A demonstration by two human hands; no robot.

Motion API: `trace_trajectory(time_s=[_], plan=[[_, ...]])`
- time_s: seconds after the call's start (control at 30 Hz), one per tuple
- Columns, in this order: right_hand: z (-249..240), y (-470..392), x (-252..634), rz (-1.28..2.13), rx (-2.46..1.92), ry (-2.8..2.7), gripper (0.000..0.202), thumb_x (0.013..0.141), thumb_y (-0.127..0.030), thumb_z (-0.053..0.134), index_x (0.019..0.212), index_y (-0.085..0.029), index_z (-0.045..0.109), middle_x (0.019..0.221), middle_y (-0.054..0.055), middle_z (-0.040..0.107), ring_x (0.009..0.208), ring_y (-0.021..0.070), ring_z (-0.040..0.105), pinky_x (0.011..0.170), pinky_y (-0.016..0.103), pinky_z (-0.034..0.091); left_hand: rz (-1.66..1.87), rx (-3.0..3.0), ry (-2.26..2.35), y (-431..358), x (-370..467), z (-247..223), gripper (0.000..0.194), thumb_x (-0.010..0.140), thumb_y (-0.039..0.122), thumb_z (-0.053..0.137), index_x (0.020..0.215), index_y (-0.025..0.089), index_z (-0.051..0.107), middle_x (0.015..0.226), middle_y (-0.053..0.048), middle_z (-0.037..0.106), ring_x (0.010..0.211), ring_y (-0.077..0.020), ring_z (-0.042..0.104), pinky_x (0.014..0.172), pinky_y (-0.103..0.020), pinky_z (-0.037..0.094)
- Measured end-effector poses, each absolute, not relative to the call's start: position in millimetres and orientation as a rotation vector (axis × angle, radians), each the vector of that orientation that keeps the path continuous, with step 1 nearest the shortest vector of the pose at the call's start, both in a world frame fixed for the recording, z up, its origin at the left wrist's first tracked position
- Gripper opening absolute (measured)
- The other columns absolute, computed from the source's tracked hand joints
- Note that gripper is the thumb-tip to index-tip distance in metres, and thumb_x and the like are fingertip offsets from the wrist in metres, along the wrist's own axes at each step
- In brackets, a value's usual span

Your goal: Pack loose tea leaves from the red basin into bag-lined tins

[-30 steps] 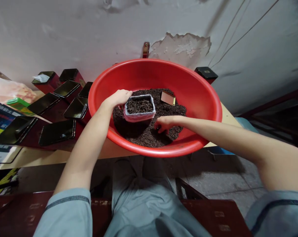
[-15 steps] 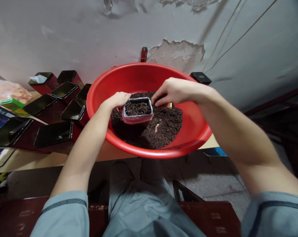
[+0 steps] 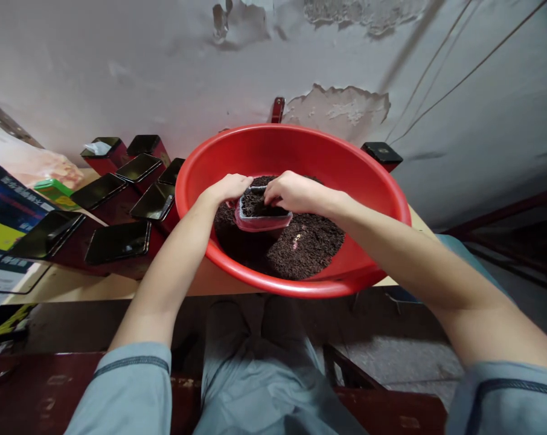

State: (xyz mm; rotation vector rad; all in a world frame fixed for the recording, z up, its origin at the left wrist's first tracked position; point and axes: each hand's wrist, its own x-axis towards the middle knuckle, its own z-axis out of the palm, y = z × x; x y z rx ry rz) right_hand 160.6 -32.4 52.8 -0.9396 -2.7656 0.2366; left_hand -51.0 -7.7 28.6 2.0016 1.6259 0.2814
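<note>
Fingers of your right hand point(image 3: 294, 192) dip into the plastic-lined container point(image 3: 263, 221) of dark leaves point(image 3: 255, 204), your left hand point(image 3: 232, 188) clamped on its rim.

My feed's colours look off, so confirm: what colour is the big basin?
The basin is red, inside and on its rim; the head view shows it best.

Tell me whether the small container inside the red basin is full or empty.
Not empty: dark loose material shows inside the container; exact fill unclear.
</note>
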Motion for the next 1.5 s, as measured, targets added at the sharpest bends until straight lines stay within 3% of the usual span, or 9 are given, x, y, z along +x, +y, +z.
trace_trajectory(time_s=[0.13, 0.23, 0.43, 0.67, 0.8, 1.0, 1.2, 1.37, 1.5], plan=[[40, -37, 180, 0.307, -1.242, -2.196, 0.023, 0.091, -0.024, 0.069, 0.107, -0.021, 0.083, 0.107, 0.008, 0.082, 0.097, 0.024, 0.076, 0.098, 0.039, 0.059, 0.241, 1.696, 1.59, -10, -59, 30, 0.065, 0.107, 0.063, 0.037, 0.114, 0.013, 0.078, 0.095, -0.016, 0.079, 0.083, -0.0277, 0.074, 0.073, -0.033, 0.056], [19, -36, 189, 0.834, -1.557, -1.818, 0.031, 0.092, -0.044, 0.074, 0.112, -0.021, 0.077, 0.107, 0.012, 0.079, 0.089, 0.0251, 0.074, 0.085, 0.043, 0.063, 0.139, 1.394, 1.321, -13, -69, 30, 0.061, 0.097, 0.071, 0.056, 0.104, 0.015, 0.08, 0.084, -0.013, 0.077, 0.084, -0.0282, 0.074, 0.078, -0.035, 0.057], [-7, -24, 196, 1.89, -1.575, -1.247, 0.035, 0.084, -0.048, 0.088, 0.082, -0.021, 0.066, 0.075, 0.005, 0.071, 0.065, 0.0164, 0.065, 0.064, 0.03, 0.059, 0.24, 1.262, 1.177, -13, -87, 29, 0.038, 0.067, 0.04, 0.098, 0.084, 0.014, 0.075, 0.069, -0.006, 0.07, 0.066, -0.0192, 0.068, 0.075, -0.037, 0.06], [12, -32, 190, 1.713, -1.468, -1.202, 0.035, 0.07, -0.011, 0.094, 0.069, -0.02, 0.06, 0.059, -0.003, 0.063, 0.051, 0.011, 0.057, 0.055, 0.026, 0.052, 0.546, 1.407, 1.206, -8, -86, 30, 0.045, 0.053, 0.015, 0.097, 0.093, 0.016, 0.076, 0.071, 0.001, 0.065, 0.055, -0.0112, 0.057, 0.056, -0.027, 0.047], [20, -41, 182, 1.251, -1.406, -1.44, 0.037, 0.068, -0.002, 0.084, 0.065, -0.021, 0.053, 0.054, -0.006, 0.056, 0.046, 0.0098, 0.052, 0.043, 0.022, 0.042, 0.776, 1.685, 1.511, -23, -78, 39, 0.044, 0.056, 0.006, 0.082, 0.098, 0.015, 0.077, 0.07, 0.003, 0.063, 0.065, -0.0155, 0.063, 0.065, -0.029, 0.052], [36, -52, 190, 0.955, -1.306, -1.525, 0.024, 0.071, -0.003, 0.075, 0.073, -0.02, 0.06, 0.065, -0.002, 0.059, 0.056, 0.0132, 0.062, 0.047, 0.025, 0.055, 0.704, 1.943, 1.82, -59, -77, 61, 0.013, 0.067, 0.012, 0.08, 0.074, 0.017, 0.071, 0.068, -0.001, 0.069, 0.078, -0.0229, 0.072, 0.081, -0.033, 0.059], [47, -65, 194, 1.221, -1.396, -1.666, 0.038, 0.066, -0.002, 0.082, 0.09, -0.023, 0.061, 0.077, 0.0, 0.068, 0.066, 0.0188, 0.069, 0.047, 0.027, 0.056, 0.587, 1.533, 1.488, -69, -86, 70, 0.023, 0.069, 0.006, 0.08, 0.083, 0.016, 0.066, 0.08, -0.006, 0.075, 0.066, -0.0191, 0.074, 0.062, -0.029, 0.059], [50, -64, 186, 1.216, -1.338, -1.477, 0.036, 0.064, 0.005, 0.068, 0.087, -0.021, 0.06, 0.067, -0.004, 0.06, 0.047, 0.0081, 0.048, 0.038, 0.02, 0.035, 0.778, 1.534, 1.532, -61, -82, 70, 0.023, 0.064, -0.001, 0.077, 0.08, 0.013, 0.069, 0.068, -0.003, 0.069, 0.054, -0.0106, 0.062, 0.046, -0.019, 0.041], [52, -50, 206, 1.171, -1.174, -1.273, 0.037, 0.069, -0.003, 0.067, 0.099, -0.023, 0.059, 0.083, -0.002, 0.063, 0.054, 0.0078, 0.053, 0.045, 0.021, 0.043, 1.07, 1.328, 1.508, -57, -95, 68, 0.033, 0.07, 0.005, 0.078, 0.103, 0.011, 0.072, 0.098, -0.011, 0.076, 0.063, -0.0092, 0.067, 0.048, -0.017, 0.043]])
